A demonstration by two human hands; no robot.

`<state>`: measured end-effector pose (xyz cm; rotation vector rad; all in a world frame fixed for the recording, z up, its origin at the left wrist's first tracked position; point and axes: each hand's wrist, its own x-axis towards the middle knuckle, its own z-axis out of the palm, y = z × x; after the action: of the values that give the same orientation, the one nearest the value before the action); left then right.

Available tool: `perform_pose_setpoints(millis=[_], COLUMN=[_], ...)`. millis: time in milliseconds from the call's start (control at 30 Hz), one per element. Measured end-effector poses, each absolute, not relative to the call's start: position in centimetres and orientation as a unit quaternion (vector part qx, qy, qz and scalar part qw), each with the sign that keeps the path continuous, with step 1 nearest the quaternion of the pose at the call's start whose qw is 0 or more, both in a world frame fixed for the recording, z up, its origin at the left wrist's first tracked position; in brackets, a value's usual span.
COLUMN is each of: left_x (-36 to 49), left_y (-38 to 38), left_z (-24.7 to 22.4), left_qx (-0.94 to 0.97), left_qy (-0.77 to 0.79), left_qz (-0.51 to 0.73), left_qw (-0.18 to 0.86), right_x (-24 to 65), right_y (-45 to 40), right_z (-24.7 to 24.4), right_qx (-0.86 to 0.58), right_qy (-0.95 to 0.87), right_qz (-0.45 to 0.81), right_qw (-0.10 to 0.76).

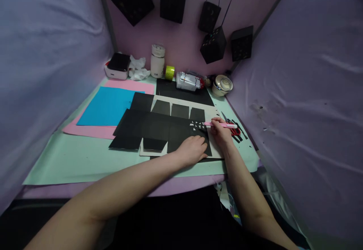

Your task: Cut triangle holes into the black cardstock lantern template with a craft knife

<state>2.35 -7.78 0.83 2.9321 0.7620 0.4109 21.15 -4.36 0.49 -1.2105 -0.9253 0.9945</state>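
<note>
A flat black cardboard piece (159, 127) with flaps along two edges lies over a white board (214, 142). Small cut-out shapes (196, 125) show white through its right end. My right hand (220, 132) is closed around a pink craft knife (219, 125), whose front end points left at the cut-outs. Just below them my left hand (192, 151) lies on the cardboard, fingers stretched out and holding nothing. To the right of my right hand are red-handled scissors (236, 131), partly hidden by the knife and lying among thin black paper strips (241, 129).
Blue paper (106, 106) and pink paper (90, 130) lie at left. Along the back stand a black-topped white box (117, 66), crumpled tissues (138, 68), a white bottle (157, 61), yellow tape (169, 73), a marker box (189, 81) and a lidded bowl (222, 85). Black boxes (213, 45) hang above.
</note>
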Motion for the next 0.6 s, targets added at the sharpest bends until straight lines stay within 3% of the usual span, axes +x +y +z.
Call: perform_pose_setpoints(millis=[167, 600], left_x=[2.34, 2.38], left_y=[-7.89, -7.66], left_z=[0.95, 0.63], left_qx=[0.961, 0.961], left_qy=[0.247, 0.241], left_qz=[0.123, 0.135], left_qw=[0.038, 0.035], right_x=[21.21, 21.56], right_y=[-4.32, -4.71], right_z=[0.49, 1.2], right_qx=[-0.481, -0.429], right_qy=[-0.384, -0.367], right_qz=[0.523, 0.59], right_qw=[0.589, 0.577])
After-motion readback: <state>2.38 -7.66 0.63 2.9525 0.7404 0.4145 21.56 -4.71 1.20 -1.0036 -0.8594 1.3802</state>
